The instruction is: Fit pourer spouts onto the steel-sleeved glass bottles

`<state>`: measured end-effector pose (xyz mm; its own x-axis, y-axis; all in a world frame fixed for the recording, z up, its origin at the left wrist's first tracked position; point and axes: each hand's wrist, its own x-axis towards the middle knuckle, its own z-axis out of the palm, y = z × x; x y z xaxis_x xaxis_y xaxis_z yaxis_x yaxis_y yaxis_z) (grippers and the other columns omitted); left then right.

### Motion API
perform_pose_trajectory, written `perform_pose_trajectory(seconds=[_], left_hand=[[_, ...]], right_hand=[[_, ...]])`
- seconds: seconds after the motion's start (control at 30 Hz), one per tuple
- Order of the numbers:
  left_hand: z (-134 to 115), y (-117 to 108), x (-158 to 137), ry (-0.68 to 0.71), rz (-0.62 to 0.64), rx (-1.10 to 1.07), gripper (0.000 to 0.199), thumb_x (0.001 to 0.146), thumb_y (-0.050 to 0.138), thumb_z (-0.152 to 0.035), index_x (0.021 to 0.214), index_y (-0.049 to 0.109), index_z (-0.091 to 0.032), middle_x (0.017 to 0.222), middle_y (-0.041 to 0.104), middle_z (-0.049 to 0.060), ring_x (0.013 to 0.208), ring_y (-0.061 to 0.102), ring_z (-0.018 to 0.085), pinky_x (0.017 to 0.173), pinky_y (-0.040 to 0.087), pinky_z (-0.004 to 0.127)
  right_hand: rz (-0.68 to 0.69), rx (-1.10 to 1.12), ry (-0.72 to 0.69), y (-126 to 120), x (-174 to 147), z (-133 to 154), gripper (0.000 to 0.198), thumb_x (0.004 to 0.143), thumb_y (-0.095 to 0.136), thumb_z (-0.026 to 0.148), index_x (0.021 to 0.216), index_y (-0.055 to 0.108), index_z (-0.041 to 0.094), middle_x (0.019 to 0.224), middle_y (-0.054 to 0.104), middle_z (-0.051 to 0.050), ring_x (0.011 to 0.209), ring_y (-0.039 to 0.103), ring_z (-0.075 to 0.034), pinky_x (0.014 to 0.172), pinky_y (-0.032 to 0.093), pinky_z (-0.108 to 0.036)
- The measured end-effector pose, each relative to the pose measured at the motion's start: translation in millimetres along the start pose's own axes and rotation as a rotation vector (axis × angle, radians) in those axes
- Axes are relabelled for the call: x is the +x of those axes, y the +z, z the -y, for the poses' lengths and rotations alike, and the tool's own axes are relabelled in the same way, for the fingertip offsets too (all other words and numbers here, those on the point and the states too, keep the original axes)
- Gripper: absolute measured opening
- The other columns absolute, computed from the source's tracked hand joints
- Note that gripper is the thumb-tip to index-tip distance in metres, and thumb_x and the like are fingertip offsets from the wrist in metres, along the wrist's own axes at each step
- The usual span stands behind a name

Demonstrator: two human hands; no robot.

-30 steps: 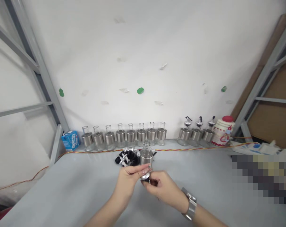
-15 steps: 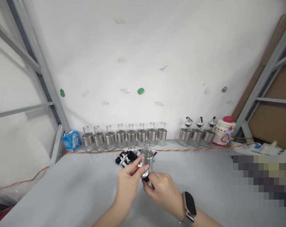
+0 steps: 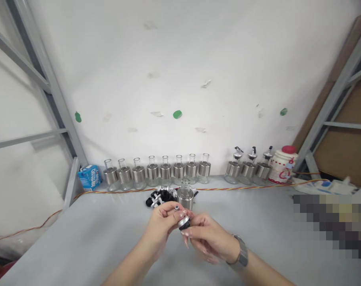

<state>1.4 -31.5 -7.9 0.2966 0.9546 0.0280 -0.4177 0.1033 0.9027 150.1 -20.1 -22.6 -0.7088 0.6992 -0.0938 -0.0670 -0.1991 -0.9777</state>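
Left hand: our left hand holds the metal upper part of a pourer, thumb and fingers pinched close around it.
Right hand: our right hand pinches the pourer's dark lower end between thumb and fingers, the other fingers loosely curled below.
Pourer: we have it tilted between both hands, above the tabletop and just in front of the nearest bottle.
Nearest bottle: this bottle stands upright beyond our fingertips, its glass neck open and a metal band around its body.
Pile: we see black and silver pourer parts heaped just left of that bottle.
Back row, left: eight open-necked bottles stand upright along the wall.
Back row, right: three bottles carry pourers in their necks, beside a cream jar with a red top.
Far left: a blue carton stands near the frame.
Cable: a red-and-yellow cable runs across the tabletop in front of the rows.
Wrist: we wear a metal band on the right.
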Motion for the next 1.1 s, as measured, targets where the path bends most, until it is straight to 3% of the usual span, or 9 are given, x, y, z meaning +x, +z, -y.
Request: perform_pose_trajectory(seconds=[0.17, 0.27, 0.37, 0.5, 0.63, 0.7, 0.83, 0.93, 1.1], left_hand=[[2.2, 0.0, 3.2, 0.021, -0.184, 0.176, 0.017, 0.061, 0.069, -0.029, 0.067, 0.063, -0.014, 0.065, 0.067, 0.005, 0.062, 0.060, 0.015, 0.056, 0.044, 0.023], [4.1, 2.3, 3.7, 0.074, -0.315, 0.292, 0.019, 0.056, 0.071, -0.030, 0.064, 0.065, -0.014, 0.060, 0.067, 0.003, 0.062, 0.059, 0.015, 0.058, 0.043, 0.022], [6.4, 3.6, 4.1, 0.098, -0.380, 0.335, 0.022, 0.056, 0.071, -0.033, 0.064, 0.066, -0.013, 0.059, 0.066, 0.002, 0.057, 0.057, 0.013, 0.054, 0.042, 0.020], [8.3, 1.2, 6.0, 0.088, -0.406, 0.348, 0.025, 0.056, 0.071, -0.035, 0.065, 0.065, -0.012, 0.059, 0.066, 0.003, 0.059, 0.059, 0.014, 0.055, 0.043, 0.021], [7.2, -4.0, 8.5, 0.081, -0.367, 0.311, 0.027, 0.057, 0.070, -0.036, 0.068, 0.065, -0.012, 0.063, 0.067, 0.004, 0.067, 0.061, 0.018, 0.063, 0.047, 0.025], [5.9, -5.2, 8.7, 0.084, -0.304, 0.272, 0.028, 0.063, 0.065, -0.039, 0.075, 0.066, -0.013, 0.072, 0.068, 0.006, 0.074, 0.062, 0.019, 0.068, 0.048, 0.028], [6.2, -2.8, 4.8, 0.147, -0.164, 0.267, 0.039, 0.077, 0.048, -0.041, 0.106, 0.058, -0.016, 0.096, 0.063, 0.008, 0.091, 0.057, 0.021, 0.077, 0.048, 0.033], [9.9, 0.0, -0.7, 0.232, -0.089, 0.379, 0.046, 0.081, 0.045, -0.036, 0.124, 0.041, -0.022, 0.096, 0.061, 0.004, 0.088, 0.056, 0.017, 0.082, 0.045, 0.034], [13.6, -0.1, -7.5, 0.312, -0.073, 0.553, 0.051, 0.082, 0.043, -0.033, 0.131, 0.029, -0.027, 0.089, 0.059, 0.002, 0.085, 0.054, 0.015, 0.083, 0.043, 0.031]], right_hand=[[-0.198, -0.451, -0.029, 0.8, 1.6, -6.0, 0.032, 0.076, 0.050, 0.039, 0.057, 0.052, 0.014, 0.036, 0.044, 0.006, 0.028, 0.041, -0.007, 0.030, 0.029, -0.017], [-0.401, -1.016, -0.290, 0.6, 2.7, -11.7, 0.026, 0.079, 0.045, 0.028, 0.057, 0.051, 0.016, 0.045, 0.050, 0.002, 0.042, 0.049, -0.009, 0.042, 0.033, -0.020], [-0.479, -1.496, -0.536, -1.2, 2.8, -16.1, 0.016, 0.078, 0.043, 0.018, 0.069, 0.056, 0.014, 0.055, 0.058, -0.003, 0.049, 0.052, -0.013, 0.048, 0.031, -0.024], [-0.476, -1.741, -0.649, -2.7, 1.7, -18.5, 0.017, 0.078, 0.041, 0.014, 0.074, 0.058, 0.011, 0.059, 0.060, -0.007, 0.051, 0.053, -0.015, 0.047, 0.028, -0.026], [-0.497, -1.498, -0.518, -1.9, 1.3, -15.9, 0.016, 0.078, 0.044, 0.019, 0.068, 0.055, 0.014, 0.056, 0.058, -0.003, 0.051, 0.053, -0.014, 0.048, 0.032, -0.024], [-0.471, -1.170, -0.365, -2.6, 1.9, -11.8, 0.022, 0.079, 0.045, 0.026, 0.061, 0.051, 0.016, 0.050, 0.054, 0.000, 0.047, 0.051, -0.011, 0.046, 0.034, -0.021], [-0.245, -0.377, -0.092, -7.8, 3.2, -0.8, 0.035, 0.080, 0.042, 0.043, 0.061, 0.049, 0.015, 0.039, 0.046, 0.004, 0.030, 0.042, -0.008, 0.031, 0.034, -0.019], [-0.133, -0.041, -0.078, -10.6, 3.4, 4.1, 0.039, 0.079, 0.043, 0.046, 0.060, 0.051, 0.013, 0.035, 0.047, 0.004, 0.024, 0.038, -0.007, 0.026, 0.033, -0.017], [-0.022, 0.210, -0.105, -6.7, 4.2, 2.0, 0.038, 0.078, 0.045, 0.045, 0.058, 0.051, 0.013, 0.033, 0.048, 0.004, 0.020, 0.036, -0.006, 0.022, 0.031, -0.016]])
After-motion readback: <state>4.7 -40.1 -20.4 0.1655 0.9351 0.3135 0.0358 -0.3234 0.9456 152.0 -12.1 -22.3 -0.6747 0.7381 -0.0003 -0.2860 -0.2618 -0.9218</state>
